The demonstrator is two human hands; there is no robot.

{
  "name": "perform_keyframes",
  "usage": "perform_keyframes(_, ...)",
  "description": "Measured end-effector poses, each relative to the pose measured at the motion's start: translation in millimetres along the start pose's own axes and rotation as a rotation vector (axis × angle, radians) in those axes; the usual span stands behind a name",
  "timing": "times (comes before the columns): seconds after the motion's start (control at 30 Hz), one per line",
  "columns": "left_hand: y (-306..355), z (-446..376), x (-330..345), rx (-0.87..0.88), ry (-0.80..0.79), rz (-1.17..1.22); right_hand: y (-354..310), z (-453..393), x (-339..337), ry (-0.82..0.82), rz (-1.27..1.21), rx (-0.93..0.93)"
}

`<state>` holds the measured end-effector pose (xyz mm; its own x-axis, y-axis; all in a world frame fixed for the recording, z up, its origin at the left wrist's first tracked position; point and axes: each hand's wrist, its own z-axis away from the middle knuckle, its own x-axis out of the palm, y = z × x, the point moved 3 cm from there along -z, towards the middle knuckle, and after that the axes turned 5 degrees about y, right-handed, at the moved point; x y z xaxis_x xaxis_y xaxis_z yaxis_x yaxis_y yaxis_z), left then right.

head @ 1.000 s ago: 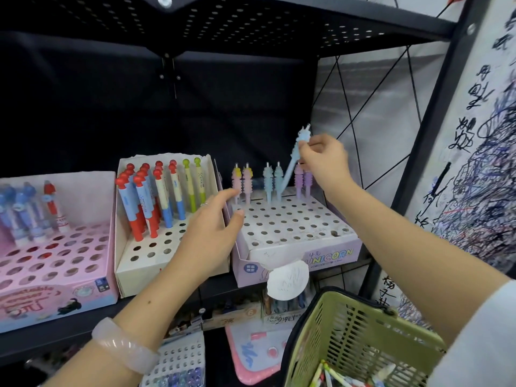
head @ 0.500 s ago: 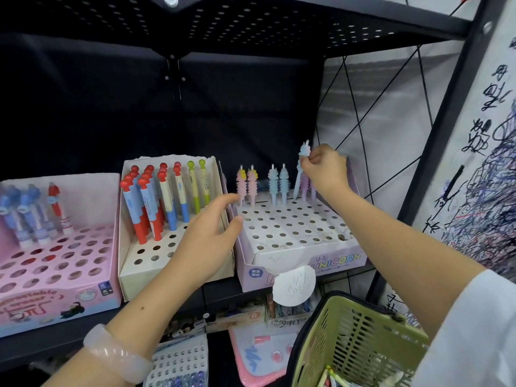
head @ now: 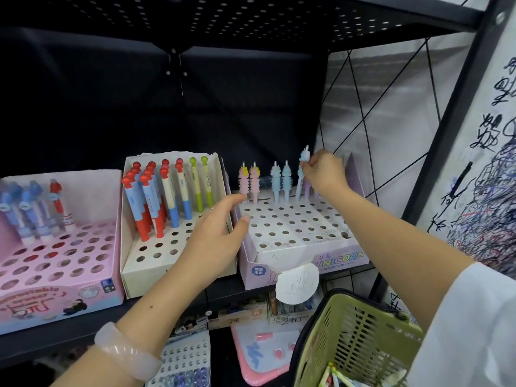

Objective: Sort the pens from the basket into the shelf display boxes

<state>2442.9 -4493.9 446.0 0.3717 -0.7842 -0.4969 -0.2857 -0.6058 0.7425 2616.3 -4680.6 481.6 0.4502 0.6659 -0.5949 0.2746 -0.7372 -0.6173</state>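
On the shelf (head: 83, 335), the unicorn box (head: 301, 241) is taking a pen in its back row, with most holes in front showing empty. The basket (head: 354, 339) below is holding more pens. The left hand (head: 215, 236) is resting spread against the box's left edge, grasping nothing. The right hand (head: 324, 171) is pinching the blue pen (head: 303, 174) near its top, seating it upright. Next, I judge, calls for letting go and reaching into the basket.

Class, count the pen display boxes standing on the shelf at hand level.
3: a pink box at the left, a cream box in the middle, and the unicorn box at the right. Any further left would be out of frame.
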Motion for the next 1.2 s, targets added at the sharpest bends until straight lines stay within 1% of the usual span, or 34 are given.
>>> perform_keyframes(0.23, 3, 3, -2, 0.008, 0.010, 0.023, -3, 1, 19, -0.037, 0.228, -0.053)
perform_keyframes(0.37, 2, 5, -3, 0.015, 0.000, 0.034, 14, 13, 32, -0.116, 0.386, -0.047)
perform_keyframes(0.53, 3, 4, -5, 0.026, 0.005, 0.055, 21, 20, 25, -0.181, 0.346, -0.075)
perform_keyframes(0.63, 12, 8, -4, 0.051, 0.015, 0.053, 12, 28, 7, -0.173, 0.231, -0.094)
perform_keyframes(0.7, 22, 14, 1, 0.065, -0.006, 0.106, 5, 38, -11, -0.182, 0.120, -0.107)
perform_keyframes(0.77, 31, 25, 10, 0.070, -0.051, 0.191, 0, 60, -33, -0.251, -0.036, -0.121)
perform_keyframes(0.87, 40, 52, 36, 0.077, -0.139, 0.293, 6, 110, -67, -0.409, -0.292, -0.081)
perform_keyframes(0.97, 40, 88, 72, 0.112, -0.304, 0.307, 38, 168, -88, -0.510, -0.339, -0.062)
perform_keyframes(1.07, 24, 123, 110, 0.129, -0.490, 0.191, 96, 220, -87, -0.573, -0.268, 0.084)
perform_keyframes(1.1, 15, 133, 122, 0.119, -0.544, 0.130, 118, 236, -82, -0.605, -0.203, 0.121)
perform_keyframes(1.2, -10, 155, 148, 0.076, -0.659, -0.013, 183, 277, -61, -0.756, 0.138, 0.150)
